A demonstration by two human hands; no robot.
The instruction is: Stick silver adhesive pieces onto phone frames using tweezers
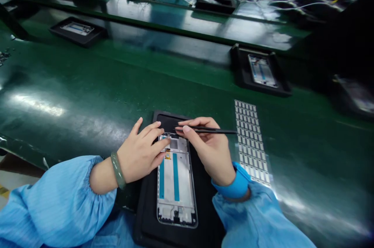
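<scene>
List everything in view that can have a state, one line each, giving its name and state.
Left hand: spread, fingertips at the phone frame
Right hand: closed on the tweezers
Tweezers: held; tip gap unclear
Phone frame: inner side exposed, lying face up on the near tray
Near tray: flat, loaded
Sheet of small pieces: flat, pieces in rows
Far-left tray: loaded

- left hand [140,152] palm down, fingers spread and slightly bent;
- right hand [215,150] with thumb and fingers pinched together;
- left forearm [64,197] and right forearm [254,211] reaching forward, angled inward.
</scene>
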